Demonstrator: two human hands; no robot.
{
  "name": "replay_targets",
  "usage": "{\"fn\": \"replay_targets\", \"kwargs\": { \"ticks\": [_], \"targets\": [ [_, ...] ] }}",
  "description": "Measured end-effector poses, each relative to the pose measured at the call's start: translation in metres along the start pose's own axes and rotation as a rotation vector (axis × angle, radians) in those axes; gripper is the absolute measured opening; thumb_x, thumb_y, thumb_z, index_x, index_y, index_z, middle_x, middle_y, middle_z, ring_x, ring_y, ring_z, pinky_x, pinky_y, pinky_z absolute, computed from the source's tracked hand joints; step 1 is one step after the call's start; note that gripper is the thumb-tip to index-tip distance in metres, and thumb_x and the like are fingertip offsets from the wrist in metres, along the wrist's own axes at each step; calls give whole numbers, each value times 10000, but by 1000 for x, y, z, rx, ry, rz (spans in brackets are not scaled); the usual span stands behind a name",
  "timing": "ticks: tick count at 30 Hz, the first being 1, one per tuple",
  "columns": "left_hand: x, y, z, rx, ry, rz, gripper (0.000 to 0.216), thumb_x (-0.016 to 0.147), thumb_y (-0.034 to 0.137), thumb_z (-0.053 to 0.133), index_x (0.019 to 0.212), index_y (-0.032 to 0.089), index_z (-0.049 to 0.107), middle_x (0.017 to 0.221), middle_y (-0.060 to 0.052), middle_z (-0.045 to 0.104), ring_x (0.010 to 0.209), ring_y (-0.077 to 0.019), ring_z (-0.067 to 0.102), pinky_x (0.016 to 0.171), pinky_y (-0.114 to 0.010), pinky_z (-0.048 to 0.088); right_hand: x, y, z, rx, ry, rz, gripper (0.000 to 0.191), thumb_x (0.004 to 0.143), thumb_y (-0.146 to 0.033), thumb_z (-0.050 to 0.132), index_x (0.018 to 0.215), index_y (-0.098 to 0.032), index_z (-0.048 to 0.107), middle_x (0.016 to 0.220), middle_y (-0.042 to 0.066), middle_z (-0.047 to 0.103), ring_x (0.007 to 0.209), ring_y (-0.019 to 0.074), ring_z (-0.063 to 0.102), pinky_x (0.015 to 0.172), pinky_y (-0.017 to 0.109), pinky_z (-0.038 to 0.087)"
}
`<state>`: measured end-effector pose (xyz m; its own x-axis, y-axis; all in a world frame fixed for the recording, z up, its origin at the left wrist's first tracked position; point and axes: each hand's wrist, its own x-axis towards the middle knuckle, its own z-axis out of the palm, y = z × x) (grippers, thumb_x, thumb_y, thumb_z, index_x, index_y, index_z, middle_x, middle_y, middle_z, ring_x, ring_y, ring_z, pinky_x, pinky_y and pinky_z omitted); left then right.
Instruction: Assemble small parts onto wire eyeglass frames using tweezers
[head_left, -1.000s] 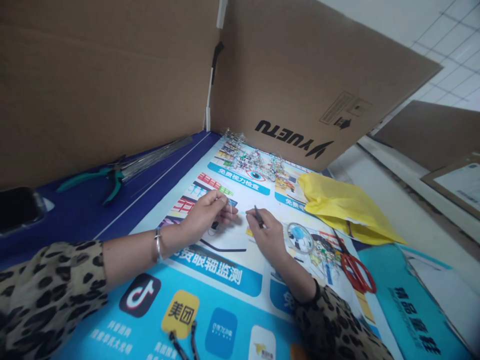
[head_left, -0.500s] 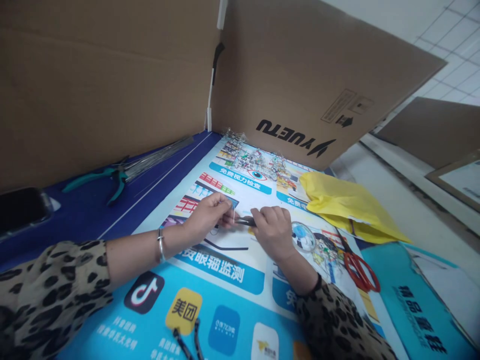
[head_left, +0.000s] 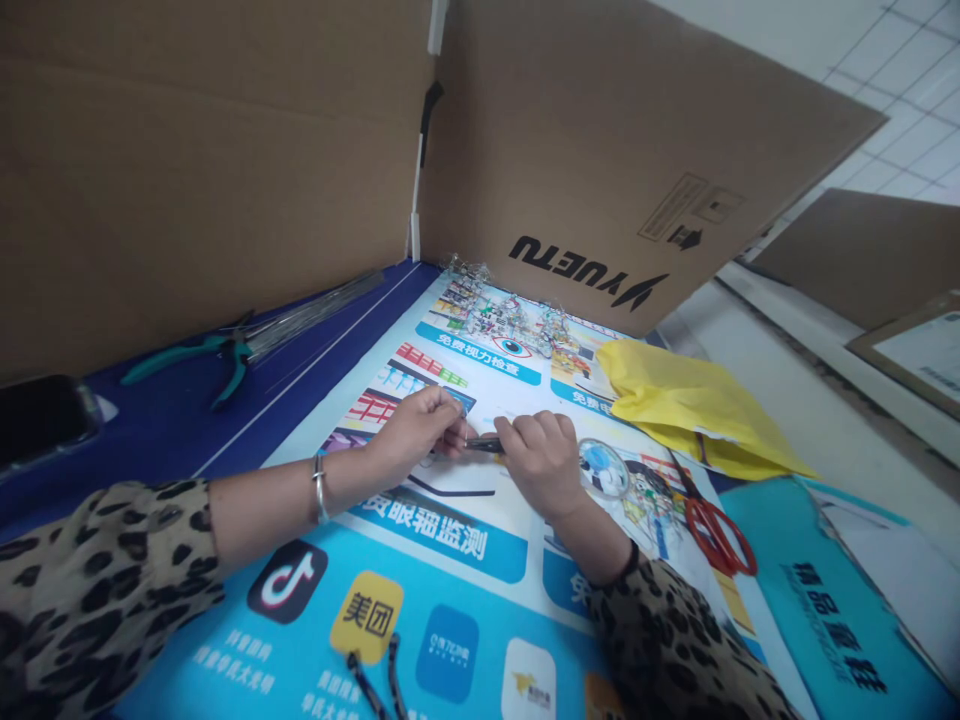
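My left hand (head_left: 424,432) is closed in a pinch over the printed sheet, and a thin wire (head_left: 466,428) shows at its fingertips. Wrapped around a small pair of pliers, my right hand (head_left: 541,462) hides the handles. The dark jaws of the pliers (head_left: 484,444) point left and meet the wire close to my left fingertips. Whether the jaws grip the wire, I cannot tell. Beneath both hands lies the printed sheet (head_left: 480,600). Just right of my right hand is a round clear dish (head_left: 602,468).
Teal-handled pliers (head_left: 229,352) lie left beside a bundle of wires (head_left: 322,312) and a phone (head_left: 46,425). Tangled wire pieces (head_left: 510,315) sit at the back. On the right are red scissors (head_left: 720,535), a yellow bag (head_left: 690,405) and a teal packet (head_left: 832,590). Cardboard panels (head_left: 600,130) stand behind.
The view has shifted very slightly. Both hands keep almost the same pose, with the pliers' jaws still at the wire by my left fingertips.
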<state>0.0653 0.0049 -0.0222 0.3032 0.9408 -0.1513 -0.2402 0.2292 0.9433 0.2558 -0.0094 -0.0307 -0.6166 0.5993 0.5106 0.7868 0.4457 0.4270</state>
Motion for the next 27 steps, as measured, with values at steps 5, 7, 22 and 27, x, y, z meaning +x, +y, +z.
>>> {"fn": "replay_targets", "kwargs": {
  "ticks": [5, 7, 22, 27],
  "targets": [
    [0, 0, 1, -4, -2, -18, 148, 790, 257, 524, 716, 168, 432, 624, -6, 634, 503, -93, 570, 482, -220, 477, 0, 0, 1, -12, 21, -15, 144, 863, -214, 476, 945, -208, 595, 694, 34, 548, 699, 176, 387, 660, 352, 217],
    [0, 0, 1, -10, -5, -23, 149, 786, 252, 528, 712, 169, 430, 623, -7, 635, 498, -92, 570, 479, -219, 477, 0, 0, 1, 0, 18, -12, 144, 867, -221, 472, 939, -209, 596, 687, 35, 545, 698, 176, 386, 656, 353, 213],
    [0, -2, 1, -36, -15, -6, 154, 765, 244, 551, 692, 167, 439, 611, -2, 638, 478, -80, 567, 463, -198, 466, -2, 0, 3, 60, -31, 9, 153, 879, -243, 450, 853, -216, 598, 649, 33, 512, 696, 174, 392, 639, 333, 213],
    [-1, -1, 1, -13, -15, 19, 172, 784, 281, 540, 701, 169, 438, 625, -6, 641, 516, -92, 576, 489, -217, 481, 0, 0, 2, 43, -22, -5, 144, 866, -224, 462, 808, -207, 593, 646, 28, 516, 680, 169, 389, 636, 331, 219]
  ]
}}
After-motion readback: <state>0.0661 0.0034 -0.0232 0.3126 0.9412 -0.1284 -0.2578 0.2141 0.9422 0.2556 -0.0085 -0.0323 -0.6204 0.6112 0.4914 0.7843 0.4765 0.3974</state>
